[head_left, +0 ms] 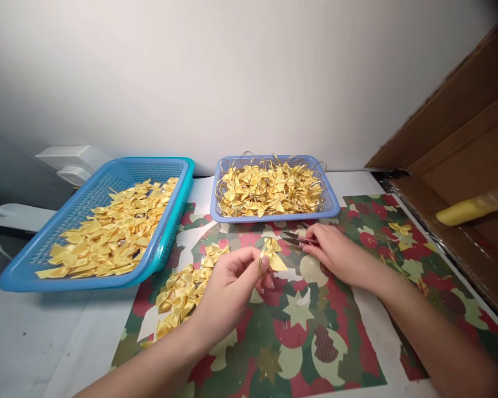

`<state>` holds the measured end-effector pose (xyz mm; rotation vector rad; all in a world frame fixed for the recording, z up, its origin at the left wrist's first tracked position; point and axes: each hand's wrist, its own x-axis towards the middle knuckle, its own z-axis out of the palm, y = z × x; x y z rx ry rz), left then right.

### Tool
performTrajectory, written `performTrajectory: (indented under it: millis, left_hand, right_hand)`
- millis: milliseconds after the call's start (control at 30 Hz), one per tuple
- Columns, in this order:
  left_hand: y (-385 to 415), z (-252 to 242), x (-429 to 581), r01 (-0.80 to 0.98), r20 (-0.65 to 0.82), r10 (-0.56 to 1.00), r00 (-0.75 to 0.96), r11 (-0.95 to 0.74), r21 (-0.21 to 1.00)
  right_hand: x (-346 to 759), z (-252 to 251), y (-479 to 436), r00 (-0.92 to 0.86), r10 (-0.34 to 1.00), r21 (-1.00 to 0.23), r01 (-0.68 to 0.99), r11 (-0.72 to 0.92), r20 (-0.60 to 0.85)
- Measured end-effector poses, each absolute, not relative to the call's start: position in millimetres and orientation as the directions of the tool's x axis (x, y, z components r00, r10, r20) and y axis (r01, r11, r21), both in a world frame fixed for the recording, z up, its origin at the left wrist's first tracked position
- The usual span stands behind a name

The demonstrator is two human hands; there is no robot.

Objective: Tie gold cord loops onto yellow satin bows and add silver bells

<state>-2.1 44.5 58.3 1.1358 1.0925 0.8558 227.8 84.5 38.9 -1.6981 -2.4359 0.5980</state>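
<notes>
My left hand [234, 279] pinches a yellow ribbon bow [279, 262] by a loop of shiny gold cord [262, 266] between thumb and fingers. Just to the right, my right hand [336, 253] is closed around a small pair of scissors [294, 239], whose dark blades point left toward the bow without touching it. The handles are mostly hidden by my fingers. Beside my left wrist lies a pile of yellow bows [186, 293], partly covered by my forearm.
A blue basket [336, 207] of bows with gold loops stands behind my hands. Stacked baskets [14, 279] at the left hold more bows. Cord scraps [415, 282] and a loose bow [399, 229] lie right. A cardboard box [460, 105] and yellow tube [460, 210] border the right.
</notes>
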Motion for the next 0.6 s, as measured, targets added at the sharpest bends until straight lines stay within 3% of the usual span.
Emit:
performTrajectory:
  millis: [100,167,233,367,600]
  left_hand:
    - [43,60,-1,0.045,-0.166,0.962,0.218,0.160,0.986]
    - [42,59,-1,0.080,-0.124,0.975,0.183,0.111,0.991]
    - [40,58,-1,0.119,-0.082,0.984,0.161,0.063,0.991]
    - [37,58,-1,0.217,0.011,0.987,0.162,-0.046,0.975]
    - [34,64,0,0.331,0.200,0.962,0.188,-0.254,0.909]
  right_hand:
    - [232,59,77,-0.420,0.902,-0.592,0.754,0.285,-0.101]
    - [230,70,71,-0.485,0.874,-0.653,0.654,0.383,0.027]
    - [225,74,66,-0.519,0.828,-0.629,0.575,0.523,0.213]
    - [210,65,62,-0.525,0.696,-0.445,0.536,0.718,0.490]
    - [206,57,62,-0.525,0.649,-0.345,0.565,0.750,0.551]
